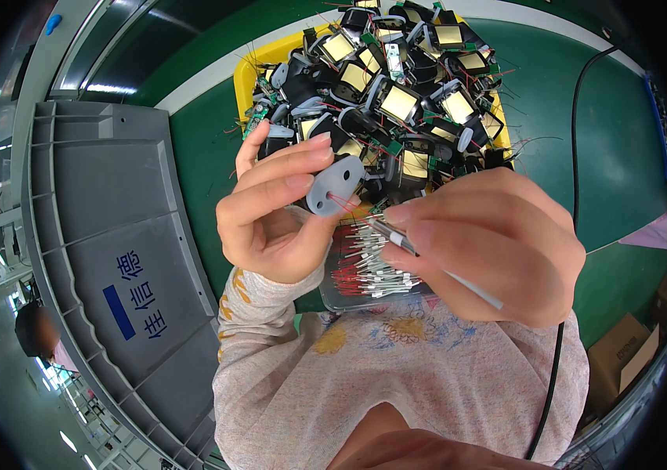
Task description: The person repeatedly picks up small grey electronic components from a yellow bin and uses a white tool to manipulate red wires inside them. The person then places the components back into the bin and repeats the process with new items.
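My left hand (274, 215) is raised in front of me, its thumb and fingers pinching a grey oval plastic part (336, 188) with several holes. Thin red wires (343, 204) come out of that part and run toward my right hand. Closed and close to the camera, my right hand (498, 247) grips a slim silver tool (393, 236) with a white band; it looks like tweezers. A thin whitish rod (474, 290) shows below these fingers. The tool's tip is near the wire ends; whether they touch I cannot tell.
Beyond my hands, a yellow bin (245, 84) is heaped with black housings (400, 103) bearing pale yellow squares. Under them sits a clear tray (333, 301) of red and white leads (372, 262). A large grey crate (114, 211) stands left; a black cable (576, 141) hangs right.
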Available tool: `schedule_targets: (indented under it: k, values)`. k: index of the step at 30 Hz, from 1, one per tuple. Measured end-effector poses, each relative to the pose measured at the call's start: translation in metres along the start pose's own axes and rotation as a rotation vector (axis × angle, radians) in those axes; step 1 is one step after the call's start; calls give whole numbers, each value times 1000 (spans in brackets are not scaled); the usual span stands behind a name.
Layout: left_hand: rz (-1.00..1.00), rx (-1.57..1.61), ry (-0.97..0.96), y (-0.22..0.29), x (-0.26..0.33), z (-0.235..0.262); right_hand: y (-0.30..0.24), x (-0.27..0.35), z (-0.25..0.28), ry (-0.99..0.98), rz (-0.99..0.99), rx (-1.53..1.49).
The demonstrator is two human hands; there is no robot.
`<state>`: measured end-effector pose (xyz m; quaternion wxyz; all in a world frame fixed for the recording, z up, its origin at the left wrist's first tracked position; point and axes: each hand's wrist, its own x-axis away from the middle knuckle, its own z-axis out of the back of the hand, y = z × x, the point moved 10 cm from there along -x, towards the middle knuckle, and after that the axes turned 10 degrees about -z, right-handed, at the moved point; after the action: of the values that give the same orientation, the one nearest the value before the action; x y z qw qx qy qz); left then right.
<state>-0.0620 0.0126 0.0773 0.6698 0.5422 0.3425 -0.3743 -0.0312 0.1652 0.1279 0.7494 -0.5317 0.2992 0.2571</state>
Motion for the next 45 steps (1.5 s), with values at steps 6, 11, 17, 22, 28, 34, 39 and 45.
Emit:
schedule_targets:
  k: [6,11,17,22,28,34,39,45]
  values:
    - [-3,-3,5,0,0,1,-1,2,1,54,1,2]
    - [5,4,1,0,-1,0,-2,1,2,60,-9,11]
    - [1,-10,-25,1,-1,0,-2,1,0,3,0,53]
    - [-1,-1,-6,1,-1,1,-6,2,-1,1,15,77]
    - [-6,12,-6,1,0,1,-7,7,-2,-5,78,63]
    - [5,48,4,1,1,1,-12,8,0,45,127,26]
    - [13,55,-5,2,0,1,-12,6,0,33,131,14]
    - [25,35,-10,2,-1,1,-13,7,0,60,126,43]
